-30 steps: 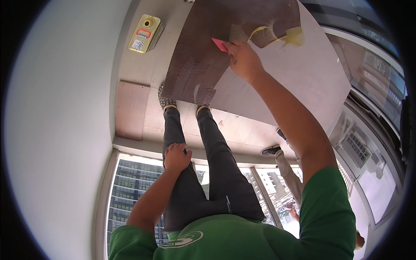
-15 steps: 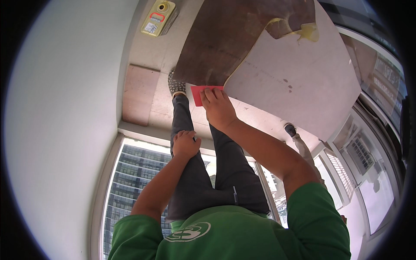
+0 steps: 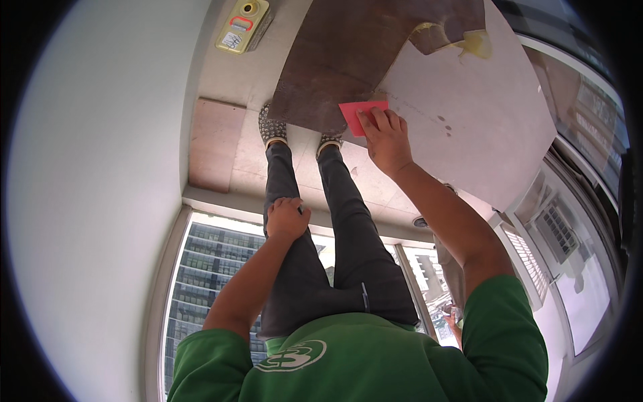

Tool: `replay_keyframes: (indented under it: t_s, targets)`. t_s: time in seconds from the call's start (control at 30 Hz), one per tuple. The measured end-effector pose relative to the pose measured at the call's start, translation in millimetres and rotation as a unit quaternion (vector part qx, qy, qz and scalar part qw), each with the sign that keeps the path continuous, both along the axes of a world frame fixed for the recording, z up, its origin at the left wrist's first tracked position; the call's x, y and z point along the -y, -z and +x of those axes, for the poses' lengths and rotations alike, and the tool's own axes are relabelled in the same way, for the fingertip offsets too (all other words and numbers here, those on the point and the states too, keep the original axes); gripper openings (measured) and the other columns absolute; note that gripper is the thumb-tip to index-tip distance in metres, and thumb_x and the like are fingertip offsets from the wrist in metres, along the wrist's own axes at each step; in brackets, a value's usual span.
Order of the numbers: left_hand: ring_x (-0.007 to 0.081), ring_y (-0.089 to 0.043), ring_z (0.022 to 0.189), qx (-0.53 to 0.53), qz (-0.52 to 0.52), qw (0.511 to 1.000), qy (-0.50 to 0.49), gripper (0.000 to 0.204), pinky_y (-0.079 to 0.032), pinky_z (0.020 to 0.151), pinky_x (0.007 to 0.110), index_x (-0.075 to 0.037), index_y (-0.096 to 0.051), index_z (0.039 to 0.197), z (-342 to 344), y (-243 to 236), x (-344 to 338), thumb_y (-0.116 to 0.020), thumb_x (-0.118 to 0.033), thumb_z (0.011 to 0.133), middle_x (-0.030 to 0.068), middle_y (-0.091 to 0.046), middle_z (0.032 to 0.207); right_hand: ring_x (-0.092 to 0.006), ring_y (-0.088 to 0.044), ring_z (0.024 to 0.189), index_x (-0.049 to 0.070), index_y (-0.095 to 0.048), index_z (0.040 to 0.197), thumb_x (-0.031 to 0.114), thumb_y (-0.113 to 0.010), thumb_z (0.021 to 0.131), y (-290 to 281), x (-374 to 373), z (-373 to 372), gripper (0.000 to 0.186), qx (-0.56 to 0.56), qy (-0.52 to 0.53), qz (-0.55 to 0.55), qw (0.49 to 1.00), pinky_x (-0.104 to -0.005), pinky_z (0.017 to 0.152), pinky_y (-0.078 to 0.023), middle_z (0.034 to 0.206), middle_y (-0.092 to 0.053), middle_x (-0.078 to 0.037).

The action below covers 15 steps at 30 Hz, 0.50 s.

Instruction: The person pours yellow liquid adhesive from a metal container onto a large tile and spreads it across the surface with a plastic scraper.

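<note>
My right hand point(image 3: 387, 137) grips a flat red scraper point(image 3: 362, 119), fingers on one face. The scraper's far edge touches a large pale board point(image 3: 482, 127), at the border of a glossy brown area point(image 3: 341, 60) that covers its left part. A yellow, glue-like patch point(image 3: 477, 44) lies at the far end of the brown area's uneven border. My left hand point(image 3: 287, 218) rests on my left leg near the knee, its fingers draped over the trousers; a small dark spot shows beside the thumb, too small to name.
A yellow tin point(image 3: 242, 27) with a round opening and red handle stands at the far left. A brownish panel point(image 3: 216, 144) lies on the floor beside the pale wall point(image 3: 100, 187). Windows point(image 3: 211, 268) are behind my legs; another person's leg point(image 3: 450, 268) shows at the right.
My right hand and the scraper have moved right and farther away, from the board's near edge onto its surface. My right shoe now shows. The other person's leg has shifted; my left hand stays put.
</note>
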<state>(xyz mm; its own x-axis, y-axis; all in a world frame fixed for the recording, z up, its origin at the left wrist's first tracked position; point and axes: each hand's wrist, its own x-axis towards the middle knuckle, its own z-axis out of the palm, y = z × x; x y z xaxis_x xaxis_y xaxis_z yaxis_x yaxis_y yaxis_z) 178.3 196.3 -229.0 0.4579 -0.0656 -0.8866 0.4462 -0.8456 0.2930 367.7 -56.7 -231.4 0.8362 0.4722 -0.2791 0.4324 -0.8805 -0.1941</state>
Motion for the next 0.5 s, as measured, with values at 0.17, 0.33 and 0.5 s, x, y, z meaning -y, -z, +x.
replay_keyframes:
  t_s: [0.17, 0.33, 0.5]
  targets:
    - [0.0298, -0.048, 0.133, -0.022, -0.009, 1.000, -0.004, 0.039, -0.031, 0.114, 0.046, -0.012, -0.069, 0.118, 0.5, 1.3, -5.7, -0.062, -0.038, 0.089, 0.0090, -0.065, 0.126, -0.0271, -0.053, 0.113, 0.014, -0.060, 0.130, 0.010, -0.067, 0.080, -20.4, -0.9, -0.1, 0.051, -0.031, 0.042, 0.034, 0.998, -0.0461, 0.093, -0.043, 0.120, -0.057, -0.004]
    - [0.0301, -0.048, 0.133, -0.014, -0.016, 1.000, 0.003, 0.040, -0.030, 0.115, 0.047, -0.012, -0.069, 0.118, 4.2, 2.7, -8.4, -0.061, -0.039, 0.089, 0.0090, -0.066, 0.126, -0.0277, -0.054, 0.112, 0.012, -0.059, 0.129, 0.009, -0.067, 0.079, 2.0, 7.1, 37.7, 0.050, 0.001, 0.134, -0.009, 0.991, -0.0454, 0.091, -0.045, 0.118, -0.057, -0.005]
    - [0.0300, -0.050, 0.130, -0.006, -0.005, 1.000, 0.018, 0.038, -0.033, 0.113, 0.046, -0.014, -0.070, 0.116, 7.0, 0.4, -11.1, -0.064, -0.039, 0.088, 0.0088, -0.066, 0.124, -0.0286, -0.053, 0.111, 0.009, -0.058, 0.129, 0.012, -0.069, 0.078, -4.8, -17.1, -11.6, 0.053, -0.044, 0.042, 0.009, 0.998, -0.0452, 0.089, -0.046, 0.117, -0.056, -0.007]
